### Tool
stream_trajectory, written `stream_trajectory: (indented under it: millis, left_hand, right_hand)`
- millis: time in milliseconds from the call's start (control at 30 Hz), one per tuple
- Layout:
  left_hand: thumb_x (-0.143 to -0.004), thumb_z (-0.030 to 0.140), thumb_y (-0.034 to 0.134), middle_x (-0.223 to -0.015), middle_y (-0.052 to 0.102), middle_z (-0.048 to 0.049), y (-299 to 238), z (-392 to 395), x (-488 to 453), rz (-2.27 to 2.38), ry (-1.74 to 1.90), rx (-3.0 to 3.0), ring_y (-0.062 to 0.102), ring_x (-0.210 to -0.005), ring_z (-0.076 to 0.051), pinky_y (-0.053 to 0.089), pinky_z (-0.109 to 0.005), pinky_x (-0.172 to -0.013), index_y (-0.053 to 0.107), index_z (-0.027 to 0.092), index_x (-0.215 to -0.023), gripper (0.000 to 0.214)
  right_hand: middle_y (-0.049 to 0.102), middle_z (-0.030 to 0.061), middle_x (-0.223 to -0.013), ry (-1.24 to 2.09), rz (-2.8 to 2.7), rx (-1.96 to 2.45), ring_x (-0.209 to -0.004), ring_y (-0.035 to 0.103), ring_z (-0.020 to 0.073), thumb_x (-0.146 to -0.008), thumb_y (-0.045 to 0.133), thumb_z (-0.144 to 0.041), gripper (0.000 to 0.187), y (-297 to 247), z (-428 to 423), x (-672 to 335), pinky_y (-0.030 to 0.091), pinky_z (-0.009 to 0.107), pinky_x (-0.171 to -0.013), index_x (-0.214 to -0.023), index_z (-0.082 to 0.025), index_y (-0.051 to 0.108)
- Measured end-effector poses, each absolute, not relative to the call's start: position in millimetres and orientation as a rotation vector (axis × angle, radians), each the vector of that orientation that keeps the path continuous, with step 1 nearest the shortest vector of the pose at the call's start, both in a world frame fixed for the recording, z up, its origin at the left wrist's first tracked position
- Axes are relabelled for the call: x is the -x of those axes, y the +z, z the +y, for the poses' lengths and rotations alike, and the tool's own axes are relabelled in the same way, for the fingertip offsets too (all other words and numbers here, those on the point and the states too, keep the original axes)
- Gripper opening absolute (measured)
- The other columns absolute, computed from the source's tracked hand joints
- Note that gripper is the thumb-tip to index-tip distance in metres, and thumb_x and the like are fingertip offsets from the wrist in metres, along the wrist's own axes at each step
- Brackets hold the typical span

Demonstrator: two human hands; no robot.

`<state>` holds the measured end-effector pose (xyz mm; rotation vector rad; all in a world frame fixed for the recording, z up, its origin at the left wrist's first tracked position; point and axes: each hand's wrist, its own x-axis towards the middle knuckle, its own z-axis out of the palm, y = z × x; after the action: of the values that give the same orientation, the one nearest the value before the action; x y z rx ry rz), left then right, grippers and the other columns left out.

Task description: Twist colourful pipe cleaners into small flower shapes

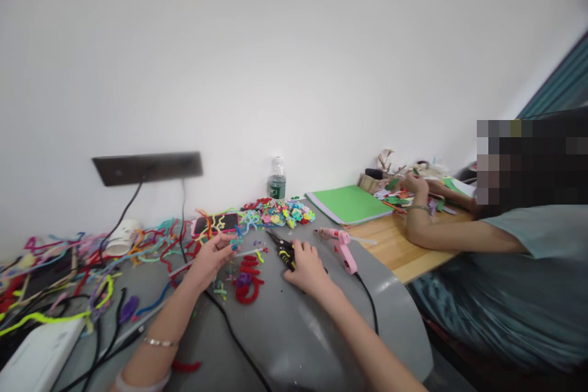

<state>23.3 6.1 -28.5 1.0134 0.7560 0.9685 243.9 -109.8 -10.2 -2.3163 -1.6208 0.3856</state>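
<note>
My left hand (214,260) pinches a small blue and teal pipe-cleaner piece (236,244) between thumb and fingertips, a little above the grey table. My right hand (310,269) is closed over the handles of black and yellow pliers (281,246), whose jaws point away to the left. Between the hands lies a coiled red pipe-cleaner shape (249,282) with a purple bit in it. A pink glue gun (340,248) rests on its side to the right of my right hand.
Tangled pipe cleaners (151,245) and a paper cup (122,237) spread over the left side. Behind are a phone (215,225), a small colourful pile (280,213) and a water bottle (277,180). Black cables (234,331) cross the table. At right, another person handles paper beside green sheets (351,204).
</note>
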Motion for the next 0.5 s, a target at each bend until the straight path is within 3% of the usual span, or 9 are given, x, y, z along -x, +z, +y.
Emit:
stream_trajectory:
  millis: [133, 233, 400, 500]
  left_hand:
    - [-0.044, 0.029, 0.097, -0.074, 0.074, -0.0019, -26.6, 7.2, -23.0, 0.730, 0.942, -0.960, 0.072, -0.074, -0.014, 0.055, -0.015, -0.061, 0.073, 0.014, -0.081, 0.047]
    - [-0.044, 0.028, 0.097, -0.070, 0.071, 0.0003, -26.5, 7.7, -22.5, 0.720, 0.958, -0.924, 0.071, -0.069, -0.013, 0.055, -0.014, -0.057, 0.071, 0.015, -0.076, 0.043]
    - [-0.051, 0.024, 0.095, -0.074, 0.071, 0.0017, -24.6, 6.0, -21.6, 0.682, 0.962, -0.916, 0.071, -0.067, -0.012, 0.057, -0.016, -0.059, 0.074, 0.018, -0.095, 0.049]
    - [-0.055, 0.019, 0.092, -0.074, 0.072, 0.0005, -25.2, 6.3, -21.6, 0.686, 0.976, -0.916, 0.071, -0.069, -0.012, 0.057, -0.015, -0.061, 0.074, 0.016, -0.091, 0.041]
  right_hand:
    - [0.053, 0.0186, -0.121, 0.335, -1.484, 2.137, -0.111, 0.052, 0.0325, -0.065, 0.059, -0.013, 0.065, -16.3, -110.7, -258.7, 0.044, 0.043, -0.093, -0.129, -0.012, 0.046]
    - [0.051, 0.0150, -0.130, 0.359, -1.466, 1.747, -0.118, 0.052, 0.0270, -0.064, 0.054, -0.013, 0.075, -23.2, -110.7, -261.0, 0.042, 0.040, -0.101, -0.137, -0.015, 0.038]
    - [0.062, 0.0125, -0.117, 0.613, -1.310, 1.546, -0.105, 0.061, 0.0250, -0.066, 0.056, -0.025, 0.071, -30.2, -110.2, -250.8, 0.049, 0.038, -0.090, -0.135, -0.015, 0.044]
    - [0.067, 0.0100, -0.107, 0.658, -1.296, 1.554, -0.097, 0.063, 0.0242, -0.067, 0.055, -0.027, 0.057, -25.6, -114.1, -248.0, 0.048, 0.037, -0.088, -0.122, -0.015, 0.053]
